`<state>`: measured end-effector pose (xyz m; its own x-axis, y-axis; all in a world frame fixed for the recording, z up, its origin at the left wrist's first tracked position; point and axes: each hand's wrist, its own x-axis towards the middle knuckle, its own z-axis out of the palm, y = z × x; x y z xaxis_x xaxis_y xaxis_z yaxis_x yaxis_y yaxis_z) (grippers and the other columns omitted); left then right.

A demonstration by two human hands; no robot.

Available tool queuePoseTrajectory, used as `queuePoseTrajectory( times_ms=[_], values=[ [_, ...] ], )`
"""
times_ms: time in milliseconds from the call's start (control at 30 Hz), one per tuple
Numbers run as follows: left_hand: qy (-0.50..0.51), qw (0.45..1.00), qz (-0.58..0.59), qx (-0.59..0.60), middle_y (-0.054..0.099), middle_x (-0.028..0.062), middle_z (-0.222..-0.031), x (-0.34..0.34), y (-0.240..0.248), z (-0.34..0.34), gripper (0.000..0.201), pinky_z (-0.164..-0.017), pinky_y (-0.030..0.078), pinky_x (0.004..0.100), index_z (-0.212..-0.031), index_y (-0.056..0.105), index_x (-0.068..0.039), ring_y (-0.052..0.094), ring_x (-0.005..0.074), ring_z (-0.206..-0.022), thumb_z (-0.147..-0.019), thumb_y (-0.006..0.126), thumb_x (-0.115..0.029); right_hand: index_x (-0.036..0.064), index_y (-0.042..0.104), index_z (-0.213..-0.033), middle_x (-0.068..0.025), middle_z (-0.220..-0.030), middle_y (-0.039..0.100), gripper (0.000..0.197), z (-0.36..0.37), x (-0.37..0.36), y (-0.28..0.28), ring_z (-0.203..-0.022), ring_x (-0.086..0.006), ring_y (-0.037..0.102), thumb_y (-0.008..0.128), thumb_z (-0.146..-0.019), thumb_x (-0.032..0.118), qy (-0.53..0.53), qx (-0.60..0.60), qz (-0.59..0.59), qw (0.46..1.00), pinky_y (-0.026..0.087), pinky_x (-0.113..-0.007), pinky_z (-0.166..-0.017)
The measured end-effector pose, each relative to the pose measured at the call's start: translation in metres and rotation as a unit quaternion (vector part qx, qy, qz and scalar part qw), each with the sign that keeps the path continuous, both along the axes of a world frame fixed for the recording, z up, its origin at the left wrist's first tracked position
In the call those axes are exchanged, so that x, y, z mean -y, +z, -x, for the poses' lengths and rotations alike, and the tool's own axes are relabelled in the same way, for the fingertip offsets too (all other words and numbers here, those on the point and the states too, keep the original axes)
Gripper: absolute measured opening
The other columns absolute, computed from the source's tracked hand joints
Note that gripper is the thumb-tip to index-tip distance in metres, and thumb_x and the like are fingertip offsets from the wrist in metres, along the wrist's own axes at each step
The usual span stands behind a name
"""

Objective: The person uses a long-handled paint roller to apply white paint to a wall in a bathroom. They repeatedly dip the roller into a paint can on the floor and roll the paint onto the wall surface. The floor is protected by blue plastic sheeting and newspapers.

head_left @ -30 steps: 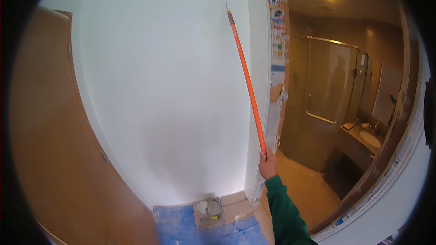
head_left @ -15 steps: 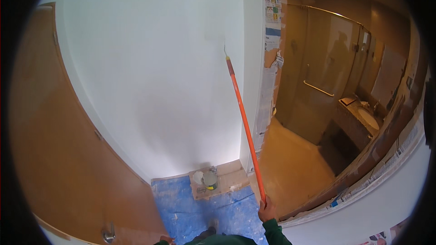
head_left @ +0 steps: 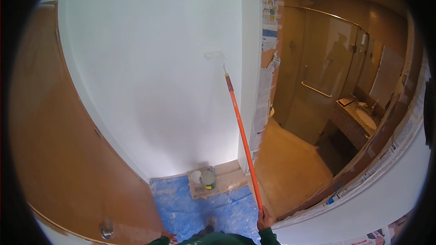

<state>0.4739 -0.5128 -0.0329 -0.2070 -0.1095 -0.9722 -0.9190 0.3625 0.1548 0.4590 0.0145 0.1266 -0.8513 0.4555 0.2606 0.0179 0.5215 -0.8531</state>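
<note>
My right hand (head_left: pixel 265 219) is closed around the lower end of a long orange extension pole (head_left: pixel 243 136). The pole leans up and away to a dark red grip and a bent metal rod. At its far end a white paint roller (head_left: pixel 213 55) lies against the white wall (head_left: pixel 150 41), hard to tell from the paint. Down at the lower edge, my left hand (head_left: pixel 169 237) hangs beside my body, its fingers loosely apart and holding nothing I can see.
A paint bucket (head_left: pixel 208 180) and a whitish container (head_left: pixel 196 176) stand on cardboard (head_left: pixel 229 179) at the wall's foot. Blue sheeting (head_left: pixel 170 199) covers the floor. A brown door (head_left: pixel 77 154) is at left; a newspaper-masked frame (head_left: pixel 263 86) borders the bathroom doorway at right.
The roller and pole have moved down the wall, and my right hand has dropped lower with them. My left hand shows slightly more at the lower edge.
</note>
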Motion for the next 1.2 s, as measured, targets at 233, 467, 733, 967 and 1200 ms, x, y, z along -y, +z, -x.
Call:
queuePoseTrajectory(
  times_ms=[233,467,733,967,1200],
  values=[
    [-0.097,0.989,0.029,-0.108,0.064,0.0104,-0.106,-0.010,0.010,0.012,0.042,-0.074,0.049,0.0458,-0.113,0.056,-0.017,0.062,0.0265,-0.097,-0.086,0.049,-0.047,0.0081,0.051,-0.122,-0.0223,-0.075,0.060,0.036,0.063,0.027,0.073,-0.064,-0.0398,0.060,0.046,-0.089,0.020,0.008,-0.035,0.004,0.999,0.047,-0.045,-0.057],
    [-0.122,0.973,0.038,-0.190,0.064,0.0104,-0.104,-0.023,0.028,0.062,0.040,-0.073,0.049,0.0456,-0.112,0.057,-0.017,0.062,0.0265,-0.095,-0.085,0.050,-0.047,0.0033,0.048,-0.124,-0.0272,-0.084,0.060,0.037,0.172,0.017,0.174,-0.074,-0.0430,0.059,0.046,-0.090,0.017,-0.024,-0.222,-0.162,0.961,0.047,-0.046,-0.063],
    [-0.142,0.960,0.050,-0.237,0.064,0.0104,-0.102,-0.026,0.045,0.113,0.039,-0.072,0.049,0.0453,-0.110,0.058,-0.018,0.062,0.0264,-0.094,-0.085,0.050,-0.046,0.0067,0.049,-0.121,-0.0267,-0.089,0.060,0.033,0.278,0.004,0.325,-0.079,-0.0451,0.057,0.045,-0.090,0.017,0.000,-0.161,-0.102,0.982,0.046,-0.048,-0.068],
    [-0.165,0.949,0.053,-0.262,0.064,0.0104,-0.101,-0.029,0.057,0.149,0.037,-0.071,0.049,0.0451,-0.109,0.059,-0.019,0.062,0.0264,-0.092,-0.084,0.051,-0.046,0.0063,0.050,-0.119,-0.0263,-0.092,0.059,0.033,0.342,0.014,0.450,-0.085,-0.0445,0.056,0.044,-0.090,0.020,-0.024,-0.254,-0.097,0.962,0.045,-0.048,-0.074],
    [-0.170,0.946,0.059,-0.271,0.065,0.0104,-0.099,-0.021,0.060,0.163,0.036,-0.070,0.049,0.0449,-0.107,0.060,-0.019,0.063,0.0264,-0.091,-0.084,0.051,-0.045,0.0052,0.055,-0.111,-0.0263,-0.091,0.060,0.029,0.400,-0.009,0.542,-0.089,-0.0442,0.056,0.044,-0.090,0.021,-0.029,-0.266,-0.128,0.955,0.045,-0.046,-0.077]
  ],
)
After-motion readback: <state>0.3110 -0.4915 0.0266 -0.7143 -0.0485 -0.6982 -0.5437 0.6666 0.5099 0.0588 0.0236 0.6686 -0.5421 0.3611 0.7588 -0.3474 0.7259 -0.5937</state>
